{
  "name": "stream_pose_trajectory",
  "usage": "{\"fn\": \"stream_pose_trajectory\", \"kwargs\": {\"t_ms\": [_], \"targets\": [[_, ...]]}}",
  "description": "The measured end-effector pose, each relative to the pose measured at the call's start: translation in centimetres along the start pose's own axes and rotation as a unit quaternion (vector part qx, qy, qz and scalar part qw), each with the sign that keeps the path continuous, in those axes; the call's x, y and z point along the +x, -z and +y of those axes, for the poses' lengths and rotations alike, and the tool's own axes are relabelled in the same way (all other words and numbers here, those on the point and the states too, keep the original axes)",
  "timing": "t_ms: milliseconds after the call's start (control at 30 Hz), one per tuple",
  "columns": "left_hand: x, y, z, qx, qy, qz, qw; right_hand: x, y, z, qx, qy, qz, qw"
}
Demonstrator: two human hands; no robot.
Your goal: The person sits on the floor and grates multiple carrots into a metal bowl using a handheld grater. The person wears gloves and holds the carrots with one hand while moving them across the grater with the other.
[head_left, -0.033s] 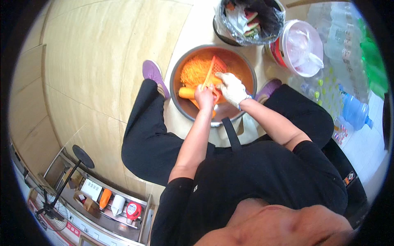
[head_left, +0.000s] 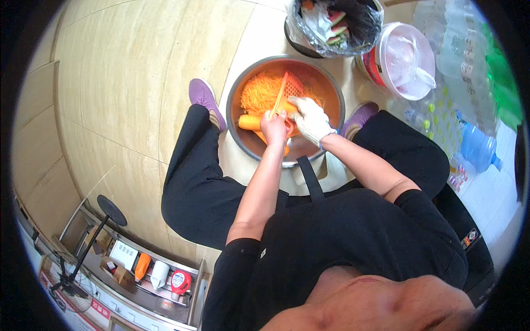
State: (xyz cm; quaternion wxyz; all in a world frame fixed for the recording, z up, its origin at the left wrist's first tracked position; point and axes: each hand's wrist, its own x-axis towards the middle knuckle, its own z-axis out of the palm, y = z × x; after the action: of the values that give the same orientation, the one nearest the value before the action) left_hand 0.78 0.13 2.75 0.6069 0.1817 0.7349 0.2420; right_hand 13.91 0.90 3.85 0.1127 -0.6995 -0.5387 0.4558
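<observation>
Between my feet stands a wide steel basin (head_left: pixel 232 122). A heap of fine orange carrot shreds (head_left: pixel 258 91) lies in its far left part. My bare left hand (head_left: pixel 274 129) is closed around the near end of an orange plastic grater (head_left: pixel 294 84), which slants up over the shreds. In a white knit glove, my right hand (head_left: pixel 311 120) is closed on a carrot (head_left: pixel 288 105) against the grater's face; the fingers partly cover it. Whole peeled carrots (head_left: pixel 250 122) rest in the basin just left of my left hand.
Beyond the basin is a lined trash bin (head_left: pixel 361 33) holding scraps. Beside it stands a white bucket (head_left: pixel 385 66) with a plastic bag in it. Clear bottles and a blue water jug (head_left: pixel 478 146) line the right. A metal shelf (head_left: pixel 190 276) with bottles is at lower left.
</observation>
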Motion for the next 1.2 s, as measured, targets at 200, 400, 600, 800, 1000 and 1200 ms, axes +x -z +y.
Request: {"fn": "stream_pose_trajectory", "kwargs": {"t_ms": [200,400,600,800,1000,1200], "targets": [[0.1,0.0,-1.1,-0.008,-0.049,-0.03,0.998,7.1,-1.4,4.5,-0.082,-0.077,0.071,0.991],[-1.0,-1.5,0.3,0.019,-0.058,-0.041,0.997,2.2,0.1,10.1,-0.031,-0.091,0.088,0.991],[0.4,-0.2,1.8,-0.147,-0.045,-0.023,0.988,-8.7,7.1,5.2,0.054,-0.075,0.111,0.989],[3.8,1.8,-0.6,-0.274,0.093,0.01,0.957,-15.4,9.1,1.3,0.066,-0.04,0.128,0.989],[2.7,-0.6,-5.4,-0.262,0.133,-0.016,0.956,-16.5,8.2,1.7,0.062,-0.022,0.137,0.988],[2.9,-1.0,-7.5,-0.147,0.076,-0.11,0.98,-15.9,8.7,1.4,0.071,0.023,0.174,0.982]]}}
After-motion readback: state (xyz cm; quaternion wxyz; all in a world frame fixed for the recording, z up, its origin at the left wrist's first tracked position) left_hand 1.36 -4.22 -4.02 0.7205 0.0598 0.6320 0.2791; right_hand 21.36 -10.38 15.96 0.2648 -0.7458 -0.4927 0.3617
